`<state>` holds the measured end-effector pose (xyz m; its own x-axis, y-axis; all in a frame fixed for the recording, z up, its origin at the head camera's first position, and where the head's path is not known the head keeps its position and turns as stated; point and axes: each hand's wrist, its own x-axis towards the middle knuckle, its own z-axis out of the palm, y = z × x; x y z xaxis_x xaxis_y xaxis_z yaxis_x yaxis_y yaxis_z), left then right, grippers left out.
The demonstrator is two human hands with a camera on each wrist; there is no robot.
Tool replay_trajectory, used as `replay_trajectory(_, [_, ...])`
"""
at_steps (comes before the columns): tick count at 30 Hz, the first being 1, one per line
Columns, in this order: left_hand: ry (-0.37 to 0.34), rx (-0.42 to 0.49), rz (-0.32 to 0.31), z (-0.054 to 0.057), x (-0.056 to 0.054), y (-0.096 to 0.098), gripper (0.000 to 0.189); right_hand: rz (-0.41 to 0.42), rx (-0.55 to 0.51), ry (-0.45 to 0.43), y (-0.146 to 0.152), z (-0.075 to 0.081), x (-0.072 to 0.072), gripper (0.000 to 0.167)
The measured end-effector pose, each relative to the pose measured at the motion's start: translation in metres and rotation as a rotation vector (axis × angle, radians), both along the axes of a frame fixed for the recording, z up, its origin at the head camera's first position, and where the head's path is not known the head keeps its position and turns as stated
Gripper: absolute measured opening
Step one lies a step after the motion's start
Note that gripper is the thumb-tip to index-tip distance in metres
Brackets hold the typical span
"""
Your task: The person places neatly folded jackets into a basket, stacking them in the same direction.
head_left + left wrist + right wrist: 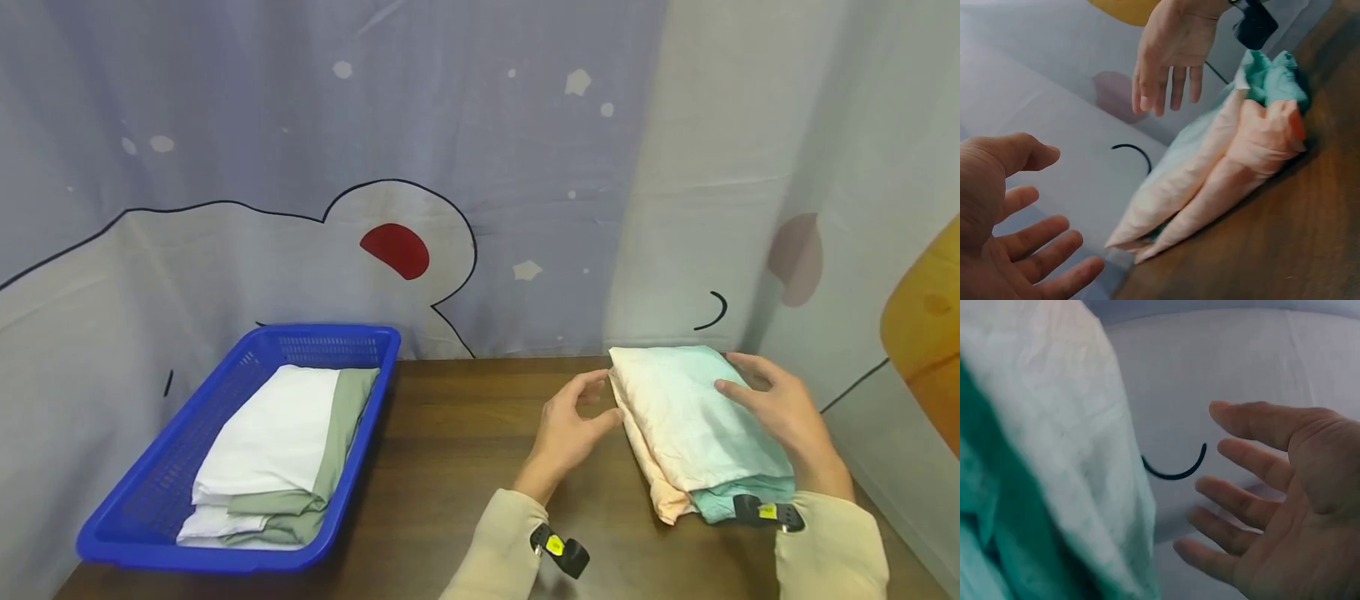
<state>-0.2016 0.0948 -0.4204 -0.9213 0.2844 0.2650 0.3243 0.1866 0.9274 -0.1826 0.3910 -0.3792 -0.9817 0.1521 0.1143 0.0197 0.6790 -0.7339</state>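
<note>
A folded piece of fabric (693, 417), fading from pale peach to teal, lies on the right side of the table. Its layered peach edge (1210, 169) faces the left hand in the left wrist view. The left hand (566, 429) is held just left of the fabric, thumb and fingers spread, with nothing in its grasp. On the other side, the right hand (780, 408) is at the fabric's right edge, overlapping it in the head view. In the right wrist view the right hand (1285, 487) shows relaxed, parted fingers and a gap to the cloth.
A blue plastic basket (360, 467) stands on the left of the brown wooden table (450, 475). Folded white and green cloth (270, 433) lies inside it. A printed curtain (525, 167) hangs right behind the table and along its sides.
</note>
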Motion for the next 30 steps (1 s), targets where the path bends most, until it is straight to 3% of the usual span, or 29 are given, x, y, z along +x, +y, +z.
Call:
replay_trajectory(6, [-0.069, -0.066, -0.059, -0.019, 0.004, 0.013, 0.064, -0.089, 0.001, -0.103, 0.013, -0.017, -0.002, 0.072])
replay_trajectory(15, [-0.191, -0.053, -0.094, -0.031, 0.006, 0.018, 0.066, -0.089, -0.01, -0.246, 0.018, -0.032, -0.013, 0.087])
replay_trajectory(25, [-0.312, 0.129, -0.08, -0.037, 0.002, 0.017, 0.062, -0.019, 0.06, -0.244, 0.003, -0.034, -0.017, 0.084])
replay_trajectory(30, [-0.314, 0.105, -0.052, -0.039, 0.0, 0.015, 0.057, 0.009, 0.048, -0.262, -0.003, -0.033, -0.018, 0.086])
